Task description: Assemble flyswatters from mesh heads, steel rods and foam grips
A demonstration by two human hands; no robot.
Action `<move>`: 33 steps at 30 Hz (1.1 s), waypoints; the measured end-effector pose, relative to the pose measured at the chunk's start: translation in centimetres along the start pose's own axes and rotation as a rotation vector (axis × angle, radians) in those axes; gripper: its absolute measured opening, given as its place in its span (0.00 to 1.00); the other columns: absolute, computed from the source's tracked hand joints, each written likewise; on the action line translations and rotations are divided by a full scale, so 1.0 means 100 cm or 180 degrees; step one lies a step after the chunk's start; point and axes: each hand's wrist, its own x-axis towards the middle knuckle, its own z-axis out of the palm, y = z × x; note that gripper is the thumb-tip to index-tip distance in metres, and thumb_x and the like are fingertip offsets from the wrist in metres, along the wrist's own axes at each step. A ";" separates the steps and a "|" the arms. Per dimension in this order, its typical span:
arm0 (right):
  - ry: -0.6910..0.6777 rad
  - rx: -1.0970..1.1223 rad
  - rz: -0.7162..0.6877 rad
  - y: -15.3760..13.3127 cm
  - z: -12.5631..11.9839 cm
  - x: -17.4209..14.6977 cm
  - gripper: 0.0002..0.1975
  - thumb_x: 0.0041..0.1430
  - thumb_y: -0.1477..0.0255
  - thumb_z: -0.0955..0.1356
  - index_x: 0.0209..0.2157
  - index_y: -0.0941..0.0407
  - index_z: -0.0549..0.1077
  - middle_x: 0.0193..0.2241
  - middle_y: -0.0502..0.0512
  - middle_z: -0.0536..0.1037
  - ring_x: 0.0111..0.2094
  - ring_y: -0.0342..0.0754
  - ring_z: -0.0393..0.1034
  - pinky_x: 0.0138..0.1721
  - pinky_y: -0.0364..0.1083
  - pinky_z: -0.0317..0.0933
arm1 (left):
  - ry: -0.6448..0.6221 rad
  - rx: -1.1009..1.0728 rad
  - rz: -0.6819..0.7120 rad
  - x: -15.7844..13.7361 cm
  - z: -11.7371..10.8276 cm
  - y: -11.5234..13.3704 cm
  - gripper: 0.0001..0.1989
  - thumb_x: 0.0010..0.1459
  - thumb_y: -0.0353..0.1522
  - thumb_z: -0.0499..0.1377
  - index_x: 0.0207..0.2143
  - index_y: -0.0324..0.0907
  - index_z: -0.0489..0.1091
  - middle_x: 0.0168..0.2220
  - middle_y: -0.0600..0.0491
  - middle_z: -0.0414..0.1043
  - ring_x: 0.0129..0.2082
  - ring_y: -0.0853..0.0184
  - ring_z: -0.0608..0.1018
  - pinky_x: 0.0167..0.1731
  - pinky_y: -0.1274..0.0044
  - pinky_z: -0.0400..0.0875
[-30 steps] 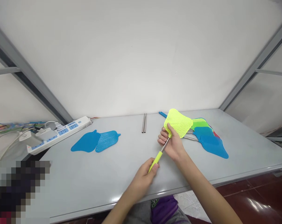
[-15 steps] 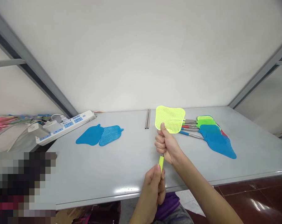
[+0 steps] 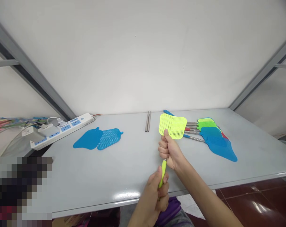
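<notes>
A yellow-green fly swatter (image 3: 173,123) is held in front of me over the table, its perforated head up. My right hand (image 3: 168,149) is closed around the rod just below the head, thumb pressed along the head's lower edge. Lower down, my left hand (image 3: 154,192) is closed on the swatter's yellow-green grip, thumb lying along it. A short bit of metal rod shows between the two hands; the rest is hidden by the fingers. To the right lies a pile of finished-looking swatters with blue heads (image 3: 220,145), green heads (image 3: 204,123) and metal rods.
Two loose blue swatter heads (image 3: 87,138) overlap at the left of the grey table (image 3: 105,179). Two metal tubes (image 3: 147,121) lie side by side near the wall. A white power strip (image 3: 76,123) with plugged-in adapters runs along the left edge.
The yellow-green swatter and my right hand have dropped slightly in view. More of the grip shows above my left hand's fingers. The blue handle behind the swatter's head has come into sight.
</notes>
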 end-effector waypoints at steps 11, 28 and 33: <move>0.0094 0.0106 -0.0102 0.007 -0.007 0.001 0.22 0.45 0.54 0.63 0.19 0.55 0.51 0.11 0.38 0.42 0.12 0.33 0.31 0.09 0.34 0.28 | 0.0341 0.0717 0.0296 0.004 0.002 -0.001 0.22 0.49 0.51 0.44 0.21 0.41 0.52 0.12 0.65 0.40 0.09 0.81 0.42 0.10 0.84 0.35; 0.0148 0.0201 -0.0126 0.013 -0.017 0.006 0.22 0.44 0.55 0.64 0.19 0.55 0.51 0.11 0.38 0.42 0.12 0.33 0.31 0.09 0.34 0.28 | 0.0619 0.1136 0.0357 0.013 0.004 0.000 0.23 0.48 0.52 0.42 0.21 0.41 0.52 0.10 0.65 0.42 0.08 0.81 0.44 0.09 0.84 0.35; -0.0092 0.0275 -0.0197 0.013 -0.016 0.004 0.21 0.44 0.56 0.65 0.18 0.56 0.52 0.12 0.39 0.43 0.12 0.33 0.32 0.09 0.35 0.30 | 0.0724 0.1279 0.0309 0.018 -0.004 -0.001 0.24 0.46 0.53 0.44 0.20 0.41 0.53 0.10 0.65 0.43 0.08 0.81 0.47 0.08 0.84 0.38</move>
